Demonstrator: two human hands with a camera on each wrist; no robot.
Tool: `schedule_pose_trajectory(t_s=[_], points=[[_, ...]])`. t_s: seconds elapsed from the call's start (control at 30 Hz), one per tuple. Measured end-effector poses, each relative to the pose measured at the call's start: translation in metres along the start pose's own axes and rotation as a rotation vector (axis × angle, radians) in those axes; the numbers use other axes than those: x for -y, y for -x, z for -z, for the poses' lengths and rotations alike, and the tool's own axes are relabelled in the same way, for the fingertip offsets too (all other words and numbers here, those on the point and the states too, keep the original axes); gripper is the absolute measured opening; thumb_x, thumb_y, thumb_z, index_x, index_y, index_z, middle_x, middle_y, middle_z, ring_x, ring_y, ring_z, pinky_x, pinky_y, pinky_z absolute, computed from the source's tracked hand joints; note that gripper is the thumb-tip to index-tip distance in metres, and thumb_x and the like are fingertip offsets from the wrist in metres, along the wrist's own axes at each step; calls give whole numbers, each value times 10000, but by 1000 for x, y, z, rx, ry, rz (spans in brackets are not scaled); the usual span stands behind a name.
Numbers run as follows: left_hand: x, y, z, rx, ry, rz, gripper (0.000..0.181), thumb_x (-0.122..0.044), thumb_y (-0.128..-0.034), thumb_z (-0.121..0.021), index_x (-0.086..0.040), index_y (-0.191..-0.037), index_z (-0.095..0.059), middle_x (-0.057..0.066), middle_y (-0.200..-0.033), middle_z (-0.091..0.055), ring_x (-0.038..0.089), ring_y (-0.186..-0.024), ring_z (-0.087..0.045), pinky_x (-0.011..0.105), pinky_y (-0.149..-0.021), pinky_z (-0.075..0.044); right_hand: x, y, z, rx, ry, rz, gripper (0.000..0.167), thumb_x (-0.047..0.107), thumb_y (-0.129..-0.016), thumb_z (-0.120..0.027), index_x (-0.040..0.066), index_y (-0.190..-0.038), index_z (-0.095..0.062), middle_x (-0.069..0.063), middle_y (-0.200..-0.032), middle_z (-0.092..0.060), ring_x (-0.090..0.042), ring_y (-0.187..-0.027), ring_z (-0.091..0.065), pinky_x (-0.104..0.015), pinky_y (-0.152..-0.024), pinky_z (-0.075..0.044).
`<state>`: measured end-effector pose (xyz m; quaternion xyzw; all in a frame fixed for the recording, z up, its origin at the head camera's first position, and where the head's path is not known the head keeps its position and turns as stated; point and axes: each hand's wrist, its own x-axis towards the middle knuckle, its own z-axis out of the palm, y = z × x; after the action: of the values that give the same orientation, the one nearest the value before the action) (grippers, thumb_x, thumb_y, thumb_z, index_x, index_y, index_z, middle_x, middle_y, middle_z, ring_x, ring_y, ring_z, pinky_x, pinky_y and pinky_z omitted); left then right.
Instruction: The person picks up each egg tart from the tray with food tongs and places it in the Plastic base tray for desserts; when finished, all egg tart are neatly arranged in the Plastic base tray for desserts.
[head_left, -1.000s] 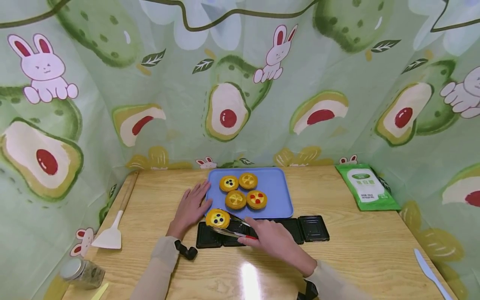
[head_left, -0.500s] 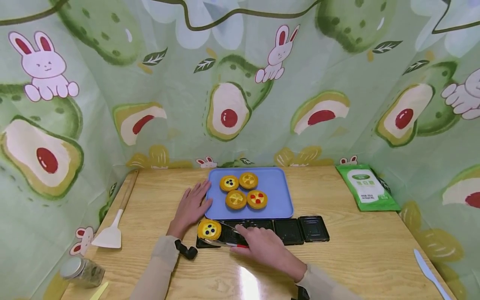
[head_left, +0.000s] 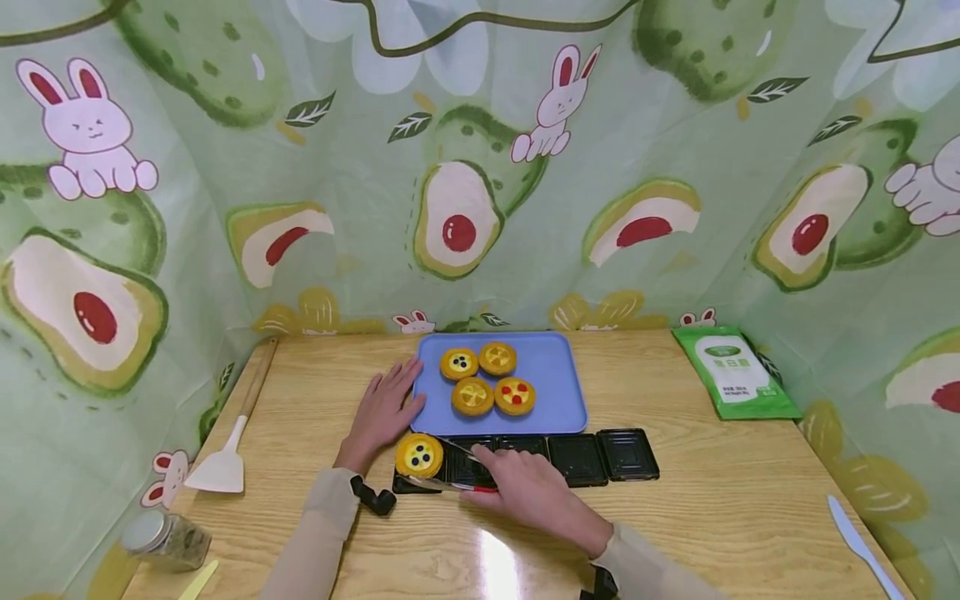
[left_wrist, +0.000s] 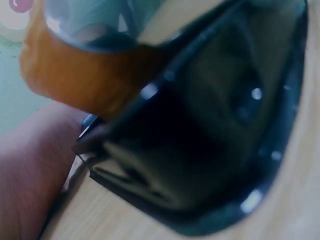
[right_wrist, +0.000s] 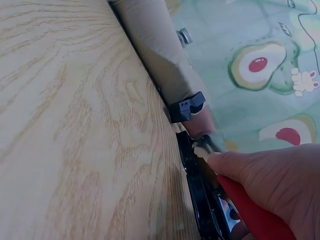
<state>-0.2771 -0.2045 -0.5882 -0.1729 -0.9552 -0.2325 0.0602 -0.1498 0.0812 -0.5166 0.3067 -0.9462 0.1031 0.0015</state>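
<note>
My right hand [head_left: 531, 493] grips red-handled metal tongs [right_wrist: 247, 207], whose arms reach either side of an egg tart [head_left: 418, 456] topped with dark blue dots. That tart sits in the leftmost of a row of black square plastic trays [head_left: 577, 461]; the left wrist view shows its orange side [left_wrist: 75, 70] at the tray's rim, close to a shiny metal tong end [left_wrist: 92, 32]. My left hand [head_left: 381, 412] lies on the table with fingers extended, touching the left edge of a blue tray [head_left: 551, 375]. On the blue tray several more tarts [head_left: 472, 397] stand together.
A white spatula [head_left: 221, 467] with a wooden handle lies at the left, near a lidded glass jar [head_left: 168, 540] and a yellow utensil [head_left: 198, 581]. At the right are a green packet [head_left: 735, 373] and a pale blue knife [head_left: 858, 542]. Patterned cloth [head_left: 360, 208] surrounds the table.
My right hand has brought the tart left and toward me, from the blue tray's front edge into the leftmost black tray. For the last half second it has barely moved. My left hand stays put.
</note>
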Motion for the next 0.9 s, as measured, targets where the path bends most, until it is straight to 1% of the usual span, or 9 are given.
schedule_pose_trajectory(t_s=[0.23, 0.47, 0.63, 0.7, 0.8, 0.9], points=[[-1, 1, 2, 5, 2, 0, 671, -493, -1081, -448, -214, -1671, -291, -52, -1726, -236, 298, -1598, -209, 577, -1276, -105, 0, 0, -1, 28, -18, -20, 709, 707, -921, -641, 184, -1398, -619, -35, -944, -750, -181, -720, -705, -288, -478, -494], [-1, 0, 1, 1, 2, -7, 674, -495, -1081, -452, -209, -1670, -294, -35, -1725, -248, 305, -1595, -216, 580, -1274, -108, 1, 1, 1, 34, -30, -31, 733, 734, -910, -630, 180, -1390, -596, -26, -921, -729, -177, -707, -690, -296, -484, -487], [-1, 0, 1, -7, -4, -12, 677, -489, -1078, -462, -195, -1667, -302, -17, -1721, -263, 322, -1590, -227, 599, -1268, -113, 0, 4, 6, 11, -56, -47, 739, 744, -898, -638, 159, -1349, -599, 16, -816, -664, -116, -590, -596, -282, -444, -424], [0, 0, 1, -4, -10, -13, 681, -494, -1078, -460, -194, -1668, -300, -16, -1722, -262, 322, -1591, -224, 601, -1268, -111, -1, 6, 8, -9, -68, -52, 741, 744, -894, -644, 147, -1331, -604, 20, -811, -659, -109, -567, -578, -281, -435, -410], [0, -1, 1, 0, -11, -16, 680, -498, -1078, -457, -199, -1668, -298, -21, -1720, -261, 316, -1592, -222, 596, -1270, -114, -4, 8, 11, -40, -63, -59, 746, 752, -896, -633, 135, -1315, -601, 11, -847, -679, -125, -575, -598, -292, -446, -422], [-1, 0, 2, -3, -5, -19, 674, -488, -1078, -462, -195, -1665, -306, -21, -1716, -268, 314, -1591, -229, 594, -1269, -122, -8, 9, 15, -49, -63, -76, 762, 753, -902, -621, 126, -1334, -593, -6, -889, -702, -148, -604, -630, -302, -466, -449]])
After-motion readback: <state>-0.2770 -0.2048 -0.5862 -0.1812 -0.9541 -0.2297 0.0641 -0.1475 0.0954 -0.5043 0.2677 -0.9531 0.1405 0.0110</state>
